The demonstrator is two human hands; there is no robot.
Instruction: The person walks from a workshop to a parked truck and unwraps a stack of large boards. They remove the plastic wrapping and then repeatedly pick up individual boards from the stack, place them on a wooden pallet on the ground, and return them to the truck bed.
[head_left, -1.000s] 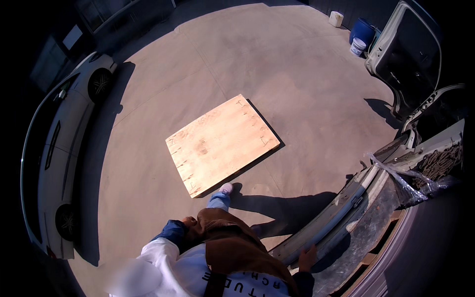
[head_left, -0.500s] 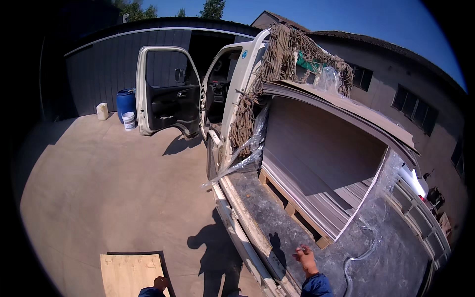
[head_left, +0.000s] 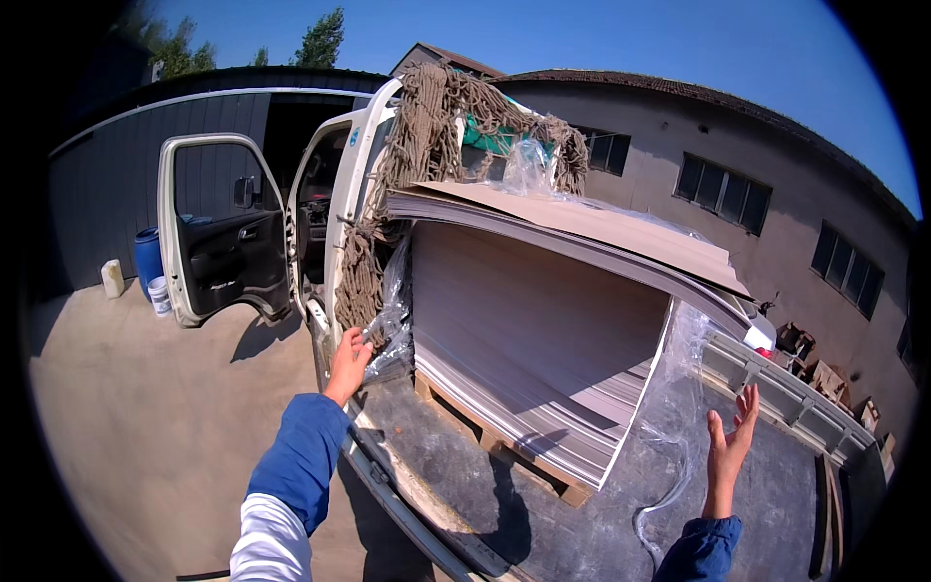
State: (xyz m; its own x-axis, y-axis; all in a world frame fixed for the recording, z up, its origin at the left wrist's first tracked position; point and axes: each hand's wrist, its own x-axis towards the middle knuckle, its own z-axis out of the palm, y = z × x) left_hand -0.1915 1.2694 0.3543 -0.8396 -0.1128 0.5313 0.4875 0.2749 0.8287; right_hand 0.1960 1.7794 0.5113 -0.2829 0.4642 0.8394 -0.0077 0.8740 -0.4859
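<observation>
My left hand is raised beside the truck's near side with its fingers apart. In the picture it overlaps the area by the clear plastic wrap and the hanging brown rope; whether it touches either I cannot tell. Over the right part of the truck bed, my right hand is lifted, fingers pointing up, holding nothing. Between the two hands lies a stack of large grey-brown sheets on a wooden pallet. Its top sheets bow out over the shaded face of the stack.
The grey truck bed has a low side rail at the far right. Loose plastic film trails across the bed. An open cab door stands at the left, near a blue barrel and a white bucket.
My view has swung to the right. The left hand has come up from beside the wooden board, which has left the picture, to the truck. The right hand has risen and moved right.
</observation>
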